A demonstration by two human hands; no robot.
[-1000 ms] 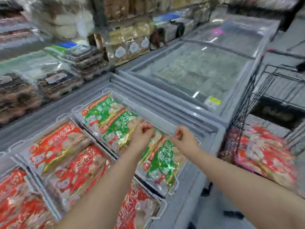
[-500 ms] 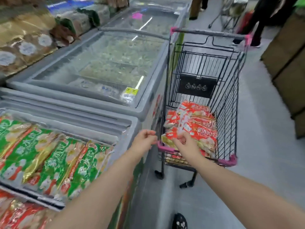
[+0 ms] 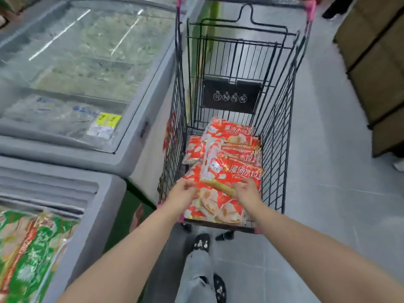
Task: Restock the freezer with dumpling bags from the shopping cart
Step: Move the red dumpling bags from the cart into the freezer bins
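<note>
A black wire shopping cart (image 3: 277, 119) with pink corners stands ahead of me, holding a pile of red dumpling bags (image 3: 231, 149). The nearest red bag (image 3: 216, 204) lies at the cart's near end. My left hand (image 3: 182, 193) grips its left edge and my right hand (image 3: 246, 193) holds its right side, fingers curled over the top. The open freezer (image 3: 96, 217) is at my lower left, with green dumpling bags (image 3: 28, 254) inside.
A second chest freezer (image 3: 140, 136) with a shut glass lid stands left of the cart. Brown cardboard boxes (image 3: 376, 68) are stacked at the right. Grey floor lies right of the cart. My shoes and a trouser leg (image 3: 196, 274) are below.
I have turned from the open freezer to the cart. Both hands left the green bags, reached into the cart and took hold of the nearest red bag.
</note>
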